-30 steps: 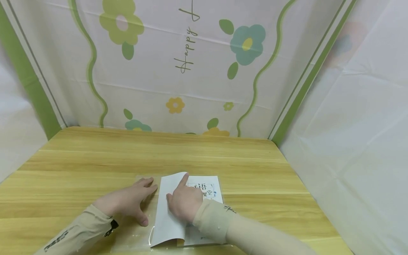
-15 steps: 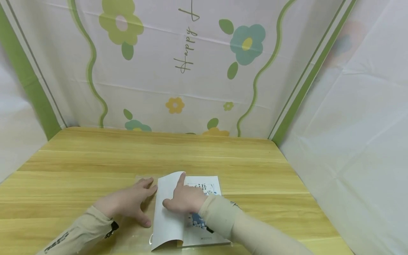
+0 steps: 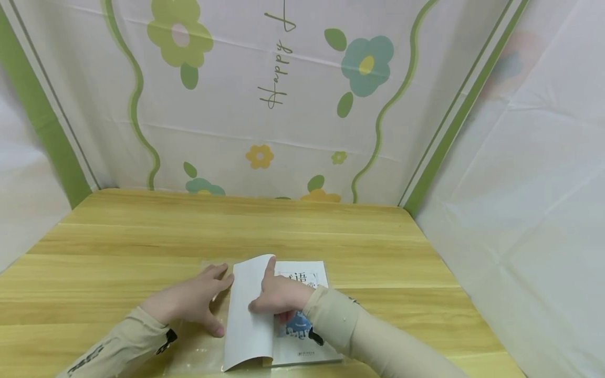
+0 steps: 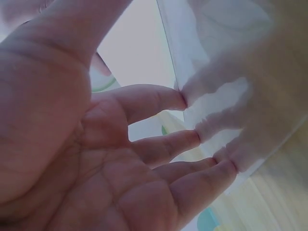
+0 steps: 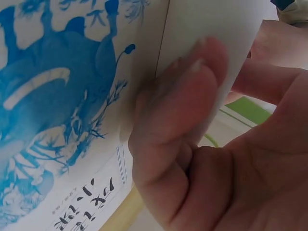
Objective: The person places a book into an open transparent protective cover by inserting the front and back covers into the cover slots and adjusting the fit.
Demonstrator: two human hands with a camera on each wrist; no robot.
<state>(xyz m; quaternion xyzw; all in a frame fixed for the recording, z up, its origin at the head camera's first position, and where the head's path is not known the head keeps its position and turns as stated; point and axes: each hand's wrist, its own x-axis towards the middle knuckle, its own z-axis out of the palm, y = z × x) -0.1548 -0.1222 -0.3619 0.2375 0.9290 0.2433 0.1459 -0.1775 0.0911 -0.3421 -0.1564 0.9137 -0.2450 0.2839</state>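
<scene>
Near the table's front edge lies a white booklet [image 3: 302,354] with black Chinese characters and a blue picture. A plain white leaf [image 3: 250,336] bends up along its left side. My right hand [image 3: 279,296] holds this leaf: the index finger stretches to its top corner, the thumb lies on it, and the other fingers [image 5: 163,125] curl beside it in the right wrist view. My left hand [image 3: 194,299] spreads over a clear plastic sheet [image 3: 198,352] left of the leaf. Its straight fingertips touch the glossy plastic [image 4: 269,91] in the left wrist view.
The wooden table [image 3: 236,226] extends behind both hands. A printed flower curtain [image 3: 302,115] hangs at its back edge, and pale fabric [image 3: 524,210] closes off the right side.
The leaf and my right index finger have shifted slightly left. My right wrist has turned and moved right, uncovering the booklet's blue picture. The left hand has stayed in place.
</scene>
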